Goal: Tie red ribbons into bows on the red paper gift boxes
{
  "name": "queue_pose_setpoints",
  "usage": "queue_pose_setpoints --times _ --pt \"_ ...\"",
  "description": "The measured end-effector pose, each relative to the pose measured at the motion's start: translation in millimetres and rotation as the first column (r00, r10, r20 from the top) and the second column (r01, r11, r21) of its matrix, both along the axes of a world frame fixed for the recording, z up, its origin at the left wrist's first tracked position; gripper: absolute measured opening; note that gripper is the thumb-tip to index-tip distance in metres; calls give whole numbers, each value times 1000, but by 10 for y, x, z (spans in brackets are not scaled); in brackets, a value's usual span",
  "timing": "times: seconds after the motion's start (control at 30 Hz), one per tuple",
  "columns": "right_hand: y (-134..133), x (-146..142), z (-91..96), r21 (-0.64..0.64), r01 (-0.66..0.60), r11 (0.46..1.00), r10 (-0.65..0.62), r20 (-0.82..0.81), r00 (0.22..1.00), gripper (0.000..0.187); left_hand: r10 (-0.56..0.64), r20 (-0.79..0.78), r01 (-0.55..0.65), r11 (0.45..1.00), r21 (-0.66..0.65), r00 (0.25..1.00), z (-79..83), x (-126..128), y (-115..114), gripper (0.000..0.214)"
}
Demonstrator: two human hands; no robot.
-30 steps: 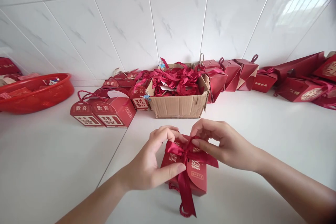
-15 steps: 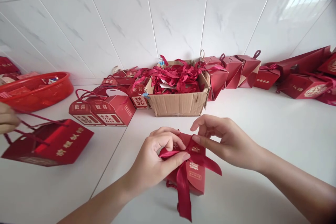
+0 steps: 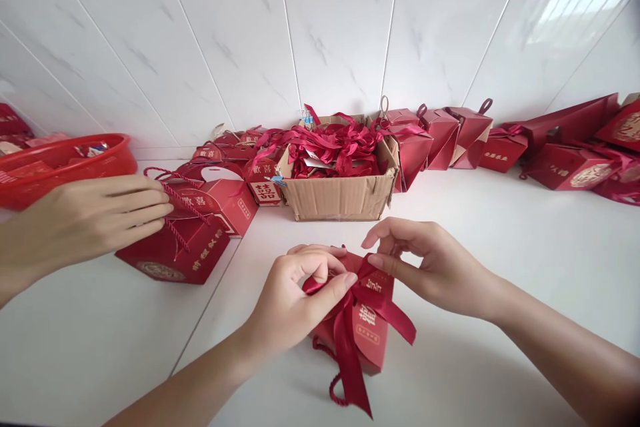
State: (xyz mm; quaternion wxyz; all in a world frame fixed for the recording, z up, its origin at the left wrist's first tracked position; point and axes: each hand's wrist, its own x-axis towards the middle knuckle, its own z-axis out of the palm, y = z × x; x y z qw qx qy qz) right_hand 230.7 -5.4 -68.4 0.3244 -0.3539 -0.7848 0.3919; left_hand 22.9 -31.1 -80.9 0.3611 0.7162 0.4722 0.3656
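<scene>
A small red gift box [image 3: 367,337] stands on the white counter in front of me, with a red satin ribbon [image 3: 350,353] tied round its top and its tails hanging toward me. My left hand [image 3: 293,303] pinches the left loop of the ribbon between thumb and forefinger. My right hand [image 3: 425,267] pinches the right loop at the box's top. Another person's hand [image 3: 85,220] reaches in from the left and holds a flat red box with cord handles [image 3: 175,250].
A cardboard box full of red ribbons [image 3: 340,197] stands behind the gift box. Red gift boxes [image 3: 220,200] lie to its left and more red boxes [image 3: 450,137] line the tiled wall to the right. A red plastic basin [image 3: 60,167] sits far left.
The other person's hand has brought the flat red box in from the left, up to the gift boxes. My hands have pulled the ribbon loops a little; the gift box has tilted slightly.
</scene>
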Motion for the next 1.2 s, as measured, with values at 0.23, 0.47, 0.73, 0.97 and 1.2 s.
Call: queue_pose_setpoints --times 0.23,0.47,0.73,0.97,1.2 --pt "48 45 43 19 -4 1000 3 38 999 3 -48 -35 49 998 29 998 -15 -25 -3 49" --pt "68 107 89 -62 -82 995 88 104 991 17 -88 -19 86 992 -93 996 28 -86 -43 35" --pt "97 145 94 -160 -25 987 71 286 956 28 -123 68 130 985 -111 990 3 -128 -62 17" --pt "92 -12 -6 -217 -24 976 55 138 989 28 -74 108 81 995 -61 991 -58 -62 -47 43" --pt "86 21 55 -144 12 989 12 165 986 24 -25 146 36 997 -72 989 -83 -28 -50 48"
